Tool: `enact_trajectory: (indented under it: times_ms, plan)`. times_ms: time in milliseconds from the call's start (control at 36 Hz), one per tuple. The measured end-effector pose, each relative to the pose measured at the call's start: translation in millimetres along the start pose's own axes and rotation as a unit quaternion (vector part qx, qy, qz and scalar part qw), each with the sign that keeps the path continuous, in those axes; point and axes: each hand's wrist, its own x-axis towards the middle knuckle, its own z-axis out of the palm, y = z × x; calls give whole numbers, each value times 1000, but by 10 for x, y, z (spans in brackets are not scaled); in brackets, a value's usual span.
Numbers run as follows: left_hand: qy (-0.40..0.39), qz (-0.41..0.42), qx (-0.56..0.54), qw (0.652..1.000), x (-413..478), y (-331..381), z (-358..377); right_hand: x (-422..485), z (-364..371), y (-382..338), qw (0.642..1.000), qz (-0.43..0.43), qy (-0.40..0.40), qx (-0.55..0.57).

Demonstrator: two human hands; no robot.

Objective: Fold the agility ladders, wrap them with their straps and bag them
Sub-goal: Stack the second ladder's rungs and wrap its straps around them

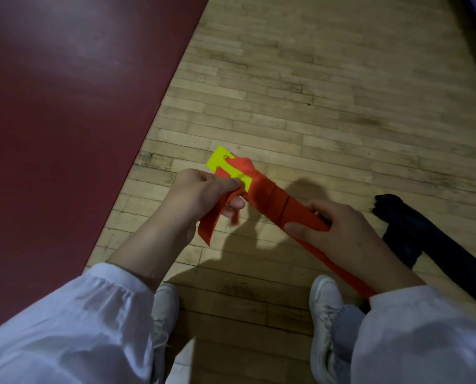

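Ladder bundle [270, 198], yellow rungs wrapped in red strap, left hand [203, 192] pinching strap, right hand [334, 231] gripping bundle

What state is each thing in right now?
Ladder bundle: folded, wrapped in red strap, held above the floor.
Yellow rungs: end sticking out of the wrap.
Strap tail: loose, hanging.
Left hand: gripping strap.
Right hand: gripping bundle.
Dark bag: lying on floor.

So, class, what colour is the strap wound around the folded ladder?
Orange-red strap; the head view shows it.
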Motion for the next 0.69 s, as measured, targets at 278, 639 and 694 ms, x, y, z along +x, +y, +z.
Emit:
enact_trajectory:
  times_ms: [278, 639, 694]
  plan:
    - [-30, 97, 19, 995, -14, 6, 2, -23, 42, 11, 997, -9, -51, -49]
    - [41, 239, 299, 923, 86, -119, 9, -81, 69, 21, 994, -36, -100, -41]
    - [30, 219, 304, 927, 74, -120, -5, -98, 57, 28, 993, -39, -107, -37]
